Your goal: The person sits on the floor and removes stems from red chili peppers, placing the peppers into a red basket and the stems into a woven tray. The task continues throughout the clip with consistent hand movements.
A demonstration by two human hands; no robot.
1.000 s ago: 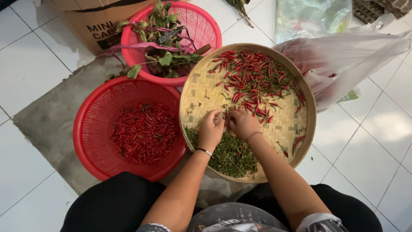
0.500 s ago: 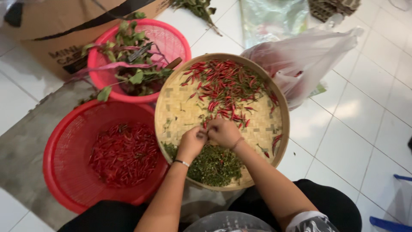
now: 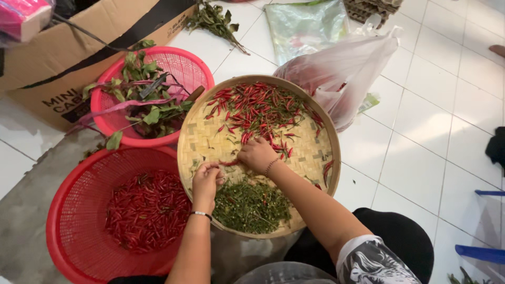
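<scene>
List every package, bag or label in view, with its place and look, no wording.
Cardboard box: top left, brown, black tape and print.
Pink packet: on the box, top-left corner.
Clear plastic bag: right of the woven tray, holding red chillies.
Flat clear bag: top centre, greenish.

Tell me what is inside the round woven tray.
The woven tray holds red chillies at its far side and a heap of green stems near the person. The left hand and right hand cover part of its middle.

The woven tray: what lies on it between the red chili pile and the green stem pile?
In the head view, both hands, left hand and right hand, a few loose chilies, otherwise bare weave of the woven tray.
</scene>
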